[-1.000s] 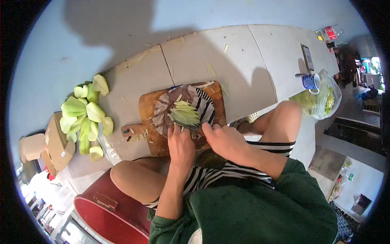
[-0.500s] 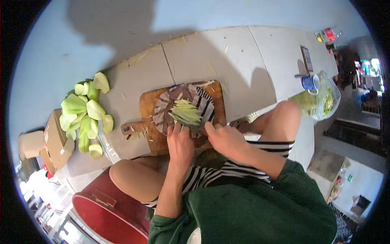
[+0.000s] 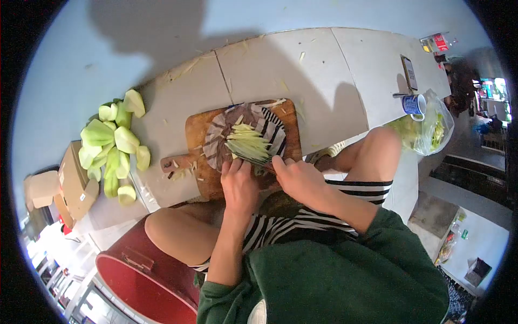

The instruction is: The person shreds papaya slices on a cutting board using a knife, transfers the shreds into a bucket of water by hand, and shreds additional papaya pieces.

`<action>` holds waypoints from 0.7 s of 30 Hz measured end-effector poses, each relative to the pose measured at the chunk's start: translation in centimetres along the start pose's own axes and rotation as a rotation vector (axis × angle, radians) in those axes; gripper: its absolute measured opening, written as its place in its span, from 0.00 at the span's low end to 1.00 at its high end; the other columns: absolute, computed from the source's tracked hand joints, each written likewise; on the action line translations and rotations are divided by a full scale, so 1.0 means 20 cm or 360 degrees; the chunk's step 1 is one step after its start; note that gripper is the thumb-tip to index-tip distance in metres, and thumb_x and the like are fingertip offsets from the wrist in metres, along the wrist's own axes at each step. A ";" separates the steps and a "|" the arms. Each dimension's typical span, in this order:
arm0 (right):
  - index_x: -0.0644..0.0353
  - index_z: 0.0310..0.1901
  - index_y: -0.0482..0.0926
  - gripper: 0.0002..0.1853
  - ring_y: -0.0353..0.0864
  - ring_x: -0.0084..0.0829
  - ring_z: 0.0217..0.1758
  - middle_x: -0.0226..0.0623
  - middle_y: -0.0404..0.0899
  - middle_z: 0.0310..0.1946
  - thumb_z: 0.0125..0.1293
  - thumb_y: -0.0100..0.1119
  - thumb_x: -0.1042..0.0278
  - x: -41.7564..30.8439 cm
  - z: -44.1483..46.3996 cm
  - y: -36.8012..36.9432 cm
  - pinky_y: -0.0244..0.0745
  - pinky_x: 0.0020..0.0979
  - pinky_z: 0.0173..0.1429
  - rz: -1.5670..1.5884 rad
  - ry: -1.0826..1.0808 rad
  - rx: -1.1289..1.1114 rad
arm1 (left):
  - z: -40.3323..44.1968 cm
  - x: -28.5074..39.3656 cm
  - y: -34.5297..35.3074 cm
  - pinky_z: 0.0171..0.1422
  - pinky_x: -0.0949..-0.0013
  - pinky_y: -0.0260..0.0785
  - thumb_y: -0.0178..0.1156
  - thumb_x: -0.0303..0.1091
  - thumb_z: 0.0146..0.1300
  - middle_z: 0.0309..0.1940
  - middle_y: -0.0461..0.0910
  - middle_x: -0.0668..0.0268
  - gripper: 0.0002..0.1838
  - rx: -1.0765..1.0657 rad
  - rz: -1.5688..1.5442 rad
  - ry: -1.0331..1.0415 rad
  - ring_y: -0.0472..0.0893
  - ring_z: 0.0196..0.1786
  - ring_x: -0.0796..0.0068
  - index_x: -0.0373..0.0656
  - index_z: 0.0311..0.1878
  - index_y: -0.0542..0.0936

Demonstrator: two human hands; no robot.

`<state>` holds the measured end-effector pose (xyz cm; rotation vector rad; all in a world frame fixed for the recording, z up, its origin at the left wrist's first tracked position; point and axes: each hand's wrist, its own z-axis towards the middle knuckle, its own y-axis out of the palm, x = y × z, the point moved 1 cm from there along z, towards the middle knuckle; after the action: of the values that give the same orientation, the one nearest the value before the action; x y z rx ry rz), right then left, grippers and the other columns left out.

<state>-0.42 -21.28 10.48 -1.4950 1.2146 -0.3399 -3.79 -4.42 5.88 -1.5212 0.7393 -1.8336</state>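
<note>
A pile of thin pale green vegetable strips (image 3: 248, 140) lies on a round, grey-purple striped piece (image 3: 216, 143), cloth or plate, I cannot tell which. Under it is a wooden cutting board (image 3: 197, 129) with a handle on the left. My left hand (image 3: 239, 183) has its fingers curled down onto the near edge of the strips. Beside it my right hand (image 3: 297, 181) is closed around what looks like a knife (image 3: 268, 166), a thin dark edge against the strips; its handle is hidden in the fist.
Peeled green vegetable chunks (image 3: 112, 154) are heaped at the left, near a cardboard box (image 3: 75, 178). A red bucket (image 3: 140, 281) is below. On the right are a blue-white mug (image 3: 413, 104), a phone (image 3: 409, 73), a plastic bag (image 3: 429, 129) and a bottle (image 3: 436, 42).
Both hands stay at the near edge of the strips, with only slight finger movement. The strips have spread a little to the right. The view has shifted slightly.
</note>
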 end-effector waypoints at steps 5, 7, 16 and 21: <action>0.65 0.47 0.70 0.09 0.88 0.51 0.30 0.53 0.84 0.29 0.70 0.50 0.69 -0.13 -0.09 -0.19 0.83 0.49 0.31 -0.0007 0.0008 -0.0086 | 0.02 -0.03 0.02 0.49 0.51 0.74 0.62 0.20 0.47 0.36 0.83 0.51 0.11 0.0082 -0.0013 0.0075 0.79 0.42 0.44 0.35 0.37 0.84; 0.65 0.47 0.70 0.09 0.88 0.51 0.30 0.53 0.83 0.29 0.70 0.50 0.69 -0.03 -0.04 -0.02 0.83 0.49 0.30 -0.0004 0.0028 -0.0076 | -0.01 -0.02 0.01 0.50 0.52 0.74 0.62 0.20 0.47 0.36 0.83 0.51 0.12 -0.0059 -0.0042 -0.0071 0.79 0.42 0.44 0.35 0.37 0.84; 0.65 0.46 0.69 0.11 0.86 0.50 0.26 0.50 0.80 0.26 0.67 0.55 0.70 -0.02 -0.03 0.01 0.80 0.48 0.26 -0.0038 -0.0011 0.0052 | -0.03 -0.01 0.00 0.50 0.48 0.74 0.61 0.19 0.44 0.36 0.82 0.52 0.13 0.0003 0.0006 0.0011 0.79 0.44 0.43 0.34 0.36 0.83; 0.63 0.44 0.68 0.12 0.86 0.49 0.26 0.48 0.80 0.26 0.66 0.59 0.69 -0.11 -0.07 -0.09 0.81 0.47 0.26 -0.0063 -0.0030 0.0082 | -0.02 -0.05 0.02 0.52 0.49 0.75 0.62 0.21 0.44 0.39 0.84 0.52 0.12 -0.0131 0.0068 -0.0116 0.80 0.48 0.44 0.35 0.36 0.84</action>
<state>-1.60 -20.67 13.32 -1.4759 1.1543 -0.3799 -4.10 -3.91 4.86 -1.6031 0.8149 -1.7264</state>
